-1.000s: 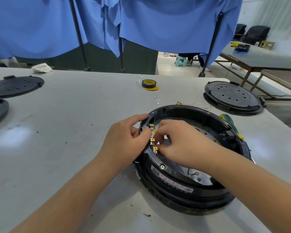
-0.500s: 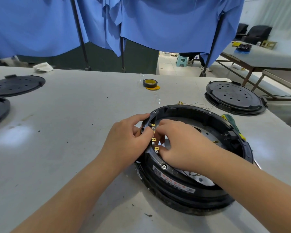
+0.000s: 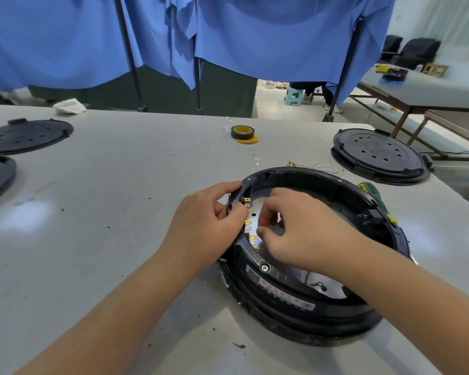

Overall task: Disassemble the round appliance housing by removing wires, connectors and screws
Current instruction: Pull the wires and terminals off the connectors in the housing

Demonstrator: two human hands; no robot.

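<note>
Blue cloth hangs behind a pale worktable (image 3: pixel 119 212), and the round black housing (image 3: pixel 309 307) sits at its near right. The left hand (image 3: pixel 206 228) curls over the housing's left rim and pinches it, I'd say to keep the shell from sliding while the other hand works. The right hand (image 3: pixel 298 231) reaches inside with fingers bent toward the row of brass terminals (image 3: pixel 248 226) on the inner wall; whether it actually holds one I cannot tell. A green-handled screwdriver (image 3: pixel 374 196) lies just beyond the far right rim, handy for the screw (image 3: pixel 265 267) on the near rim.
</note>
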